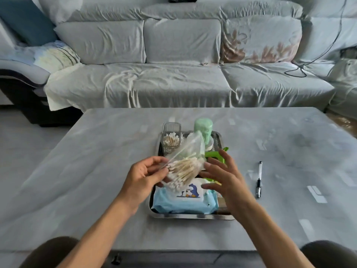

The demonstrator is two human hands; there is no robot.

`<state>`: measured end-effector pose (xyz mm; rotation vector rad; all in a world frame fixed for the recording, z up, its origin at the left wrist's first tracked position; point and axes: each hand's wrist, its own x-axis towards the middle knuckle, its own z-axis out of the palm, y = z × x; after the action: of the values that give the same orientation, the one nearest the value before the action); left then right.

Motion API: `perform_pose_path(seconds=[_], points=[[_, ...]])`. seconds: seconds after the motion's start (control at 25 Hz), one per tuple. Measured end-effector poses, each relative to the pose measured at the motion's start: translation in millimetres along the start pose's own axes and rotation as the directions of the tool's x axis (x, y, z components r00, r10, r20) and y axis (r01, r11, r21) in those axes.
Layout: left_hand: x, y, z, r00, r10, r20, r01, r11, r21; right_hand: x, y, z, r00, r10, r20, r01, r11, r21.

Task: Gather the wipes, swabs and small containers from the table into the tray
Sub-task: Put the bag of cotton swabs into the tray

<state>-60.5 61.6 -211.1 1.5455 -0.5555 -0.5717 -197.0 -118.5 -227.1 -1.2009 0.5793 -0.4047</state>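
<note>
Head cam: left hand (144,176) pinches crinkly clear swab bag (186,165), hiding mid-frame tray (190,216); right hand (224,178) spread, empty.

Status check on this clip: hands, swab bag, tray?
Left hand pinching clear plastic bag of cotton swabs above metal tray. Right hand open beside bag. Blue wipes pack already in tray.
</note>
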Motion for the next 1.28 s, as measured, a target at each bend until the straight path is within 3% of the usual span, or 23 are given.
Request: perform_pose_path(seconds=[0.12, 0.2, 0.28, 0.36, 0.4, 0.44, 0.48, 0.52, 0.56, 0.64, 0.72, 0.8, 0.92, 1.08, 1.2, 1.28], points=[[12, 4, 8, 0.990, -0.140, 0.026, 0.142, 0.981, -0.133, -4, -8, -16, 0.989, 0.143, -0.043, -0.147, 0.983, -0.113], [29, -7, 10, 0.972, -0.232, -0.040, 0.220, 0.957, -0.189, -1, -5, -17, 0.981, 0.190, -0.045, -0.195, 0.960, -0.202], [36, -21, 16, 0.944, -0.299, -0.140, 0.296, 0.954, -0.046, 2, 4, -14, 0.974, 0.186, -0.132, -0.217, 0.936, -0.278], [27, -28, 24, 0.938, -0.258, -0.230, 0.292, 0.948, 0.128, 4, 9, -12, 0.969, 0.146, -0.201, -0.204, 0.929, -0.308], [19, -31, 25, 0.953, -0.140, -0.270, 0.210, 0.944, 0.252, 6, 8, -12, 0.970, 0.127, -0.208, -0.187, 0.935, -0.301], [10, -33, 25, 0.965, 0.073, -0.254, 0.049, 0.895, 0.442, 9, 7, -15, 0.972, 0.114, -0.203, -0.169, 0.946, -0.277], [4, -38, 24, 0.950, 0.288, -0.122, -0.144, 0.749, 0.646, 11, 7, -19, 0.974, 0.098, -0.204, -0.148, 0.957, -0.248], [-5, -39, 27, 0.920, 0.384, 0.079, -0.303, 0.570, 0.764, 14, 7, -26, 0.973, 0.069, -0.222, -0.123, 0.963, -0.241], [-9, -43, 31, 0.902, 0.347, 0.258, -0.398, 0.433, 0.809, 16, 6, -34, 0.963, 0.014, -0.270, -0.093, 0.955, -0.282], [-13, -51, 41, 0.908, 0.156, 0.390, -0.419, 0.296, 0.858, 19, 8, -58, 0.897, -0.174, -0.405, -0.084, 0.835, -0.544], [-9, -63, 45, 0.921, 0.148, 0.361, -0.389, 0.256, 0.885, 17, 15, -85, 0.831, -0.327, -0.449, -0.195, 0.584, -0.788], [-5, -65, 46, 0.926, 0.163, 0.341, -0.373, 0.250, 0.894, 14, 24, -109, 0.830, -0.295, -0.474, -0.319, 0.446, -0.836], [-1, -66, 46, 0.928, 0.166, 0.334, -0.367, 0.243, 0.898, 16, 30, -119, 0.844, -0.225, -0.487, -0.398, 0.345, -0.850], [-1, -68, 45, 0.928, 0.174, 0.329, -0.364, 0.241, 0.899, 15, 24, -110, 0.839, -0.235, -0.491, -0.364, 0.429, -0.827], [0, -71, 44, 0.933, 0.163, 0.320, -0.354, 0.267, 0.896, 2, 19, -98, 0.856, -0.208, -0.474, -0.248, 0.639, -0.728], [-1, -70, 46, 0.933, 0.156, 0.326, -0.358, 0.276, 0.892, -12, 21, -86, 0.887, -0.190, -0.420, -0.166, 0.717, -0.677]])
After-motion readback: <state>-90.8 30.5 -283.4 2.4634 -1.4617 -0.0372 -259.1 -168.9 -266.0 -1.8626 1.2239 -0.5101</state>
